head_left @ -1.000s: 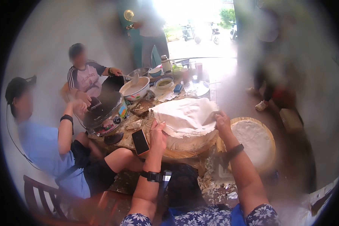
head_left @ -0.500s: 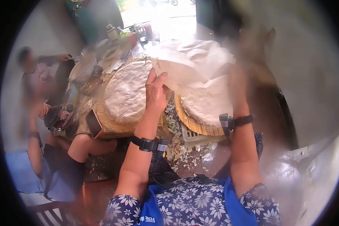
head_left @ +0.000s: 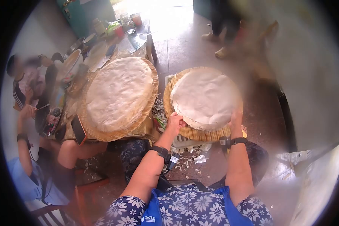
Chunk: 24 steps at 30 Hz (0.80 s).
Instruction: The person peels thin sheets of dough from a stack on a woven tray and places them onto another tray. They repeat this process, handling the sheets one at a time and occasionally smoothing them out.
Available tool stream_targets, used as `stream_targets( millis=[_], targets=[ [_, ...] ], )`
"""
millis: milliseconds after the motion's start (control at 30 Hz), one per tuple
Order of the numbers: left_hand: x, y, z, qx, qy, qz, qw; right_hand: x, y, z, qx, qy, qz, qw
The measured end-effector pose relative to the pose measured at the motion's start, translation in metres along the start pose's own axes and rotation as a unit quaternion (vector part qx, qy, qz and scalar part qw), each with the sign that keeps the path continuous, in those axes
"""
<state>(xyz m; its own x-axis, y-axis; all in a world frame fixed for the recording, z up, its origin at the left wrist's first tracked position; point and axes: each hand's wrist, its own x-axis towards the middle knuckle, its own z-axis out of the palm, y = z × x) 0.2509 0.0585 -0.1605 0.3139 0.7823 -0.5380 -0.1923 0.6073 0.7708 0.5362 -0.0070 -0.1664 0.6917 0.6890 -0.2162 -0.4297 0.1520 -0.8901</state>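
Observation:
In front of me a stack of thin, round, white dough-like sheets (head_left: 207,96) lies on a round woven straw tray (head_left: 169,88). My left hand (head_left: 174,123) is at the stack's near left edge, its fingers closed on the rim of the top sheet. At the near right edge is my right hand (head_left: 235,122), touching the sheet, its fingers blurred. To the left, a second stack of white sheets (head_left: 118,94) rests on another straw tray (head_left: 153,81) at the table's edge.
A phone (head_left: 78,130) lies by the left tray. Cups (head_left: 136,19), a glass jar (head_left: 127,23) and bowls (head_left: 72,64) stand on the table (head_left: 148,41). Two people sit at the left; another person's legs (head_left: 222,28) are ahead. White scraps (head_left: 200,159) litter the floor.
The large sheet held raised between both hands has come down onto the right stack. My hands have moved down and toward me, to its near edges. The view has shifted.

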Motion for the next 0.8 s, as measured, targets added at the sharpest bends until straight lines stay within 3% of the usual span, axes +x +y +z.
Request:
stream_targets(
  millis=[67, 200, 267, 367, 467, 567, 667, 800],
  targets=[
    [0.004, -0.003, 0.000, -0.003, 0.023, -0.009, 1.000, 0.010, 0.013, -0.007, -0.001, 0.003, -0.005, 1.000],
    [0.002, 0.000, 0.002, -0.004, 0.044, -0.020, 0.999, 0.013, 0.006, -0.004, -0.157, 0.034, -0.077, 0.984],
    [0.003, -0.001, 0.000, 0.006, 0.043, -0.020, 0.999, 0.010, 0.003, -0.003, -0.205, 0.045, -0.056, 0.976],
    [-0.002, 0.001, 0.002, 0.007, 0.059, -0.020, 0.998, 0.009, -0.005, -0.008, -0.425, 0.087, -0.068, 0.898],
    [0.000, 0.001, 0.001, 0.018, 0.049, -0.020, 0.998, -0.001, -0.016, -0.008, -0.348, 0.051, -0.075, 0.933],
    [0.000, -0.002, 0.002, 0.007, 0.051, -0.015, 0.999, 0.028, 0.024, -0.038, -0.115, 0.041, -0.038, 0.992],
    [0.002, -0.003, 0.000, 0.012, 0.053, -0.021, 0.998, 0.027, 0.026, -0.046, -0.125, 0.068, 0.020, 0.990],
    [0.005, -0.006, -0.003, -0.001, 0.056, -0.014, 0.998, 0.015, 0.017, -0.040, -0.184, 0.113, 0.003, 0.976]
  ],
)
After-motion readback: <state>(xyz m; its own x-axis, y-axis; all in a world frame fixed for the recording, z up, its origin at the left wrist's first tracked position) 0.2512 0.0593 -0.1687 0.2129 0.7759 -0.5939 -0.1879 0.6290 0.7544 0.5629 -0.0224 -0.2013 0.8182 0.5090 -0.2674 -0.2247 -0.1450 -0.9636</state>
